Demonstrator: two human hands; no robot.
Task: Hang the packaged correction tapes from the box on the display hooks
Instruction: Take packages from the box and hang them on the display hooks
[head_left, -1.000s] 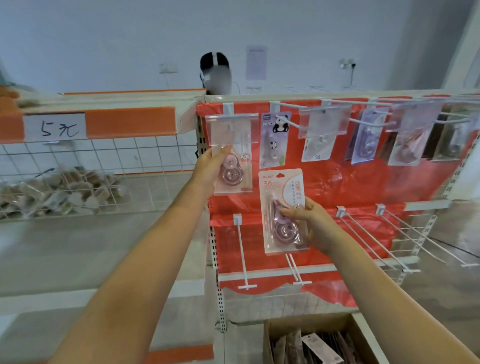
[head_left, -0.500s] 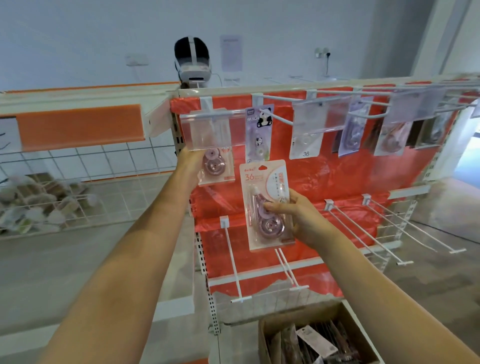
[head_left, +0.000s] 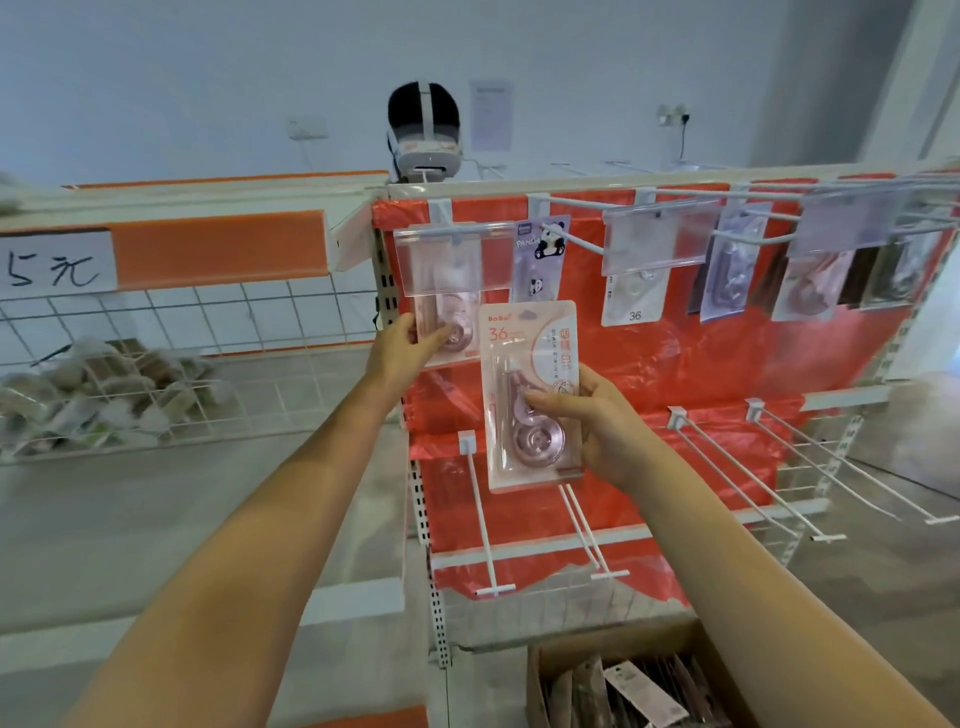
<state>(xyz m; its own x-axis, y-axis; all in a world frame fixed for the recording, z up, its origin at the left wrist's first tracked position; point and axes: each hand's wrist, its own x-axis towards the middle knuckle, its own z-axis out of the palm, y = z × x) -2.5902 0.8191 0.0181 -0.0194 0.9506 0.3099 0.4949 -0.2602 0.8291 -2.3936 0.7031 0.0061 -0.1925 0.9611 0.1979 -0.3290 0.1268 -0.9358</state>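
Observation:
My right hand (head_left: 597, 423) grips a pink packaged correction tape (head_left: 530, 395) upright in front of the red display panel, thumb across its blister. My left hand (head_left: 402, 348) holds the lower edge of another pink pack (head_left: 457, 325) that hangs on the top-left hook (head_left: 441, 218) behind a clear price-tag flap. A cardboard box (head_left: 561, 660) with more packs stands at the bottom right. More packs hang along the top row, among them a panda pack (head_left: 540, 260) and a white one (head_left: 631, 296).
Bare white hooks (head_left: 483, 525) jut out from the lower row of the red panel (head_left: 701, 358). A wire basket (head_left: 156, 374) of small wrapped goods sits to the left under an orange shelf strip. A headset (head_left: 425, 130) rests on top of the shelf.
My right hand has carried its pack up and a little leftward, closer to the top-left hook. My left hand stays on the hanging pack. The camera has shifted slightly.

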